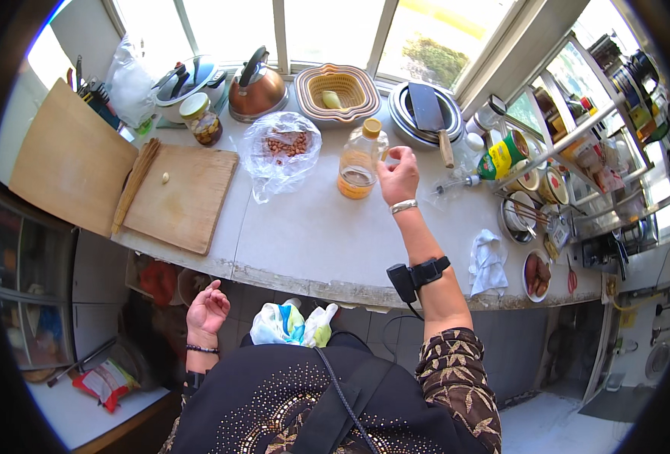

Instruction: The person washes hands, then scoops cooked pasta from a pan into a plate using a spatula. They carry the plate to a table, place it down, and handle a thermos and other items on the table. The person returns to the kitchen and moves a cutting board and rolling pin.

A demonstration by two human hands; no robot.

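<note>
A clear plastic jug (357, 167) with a yellow cap and a little liquid inside stands upright on the white counter (295, 238). My right hand (398, 177) has its fingers curled around the handle on the jug's right side. Below the counter's front edge, my left hand (207, 309) hangs with palm up and fingers loosely bent, holding nothing. To the left of the jug lies a clear plastic bag (258, 170) with reddish-brown nuts or beans (289, 144) in it. A wooden cutting board (190, 198) bears a small pale clove-like piece (166, 177) and a bundle of thin sticks (136, 184).
Along the window stand a copper-coloured kettle (272, 91), nested baskets (372, 105), and metal basins (454, 122) with a cleaver (426, 108) across them. A lidded glass jar (205, 129) is at left. To the right lie a cloth (487, 264), an oval bowl (527, 286) and red scissors (572, 279).
</note>
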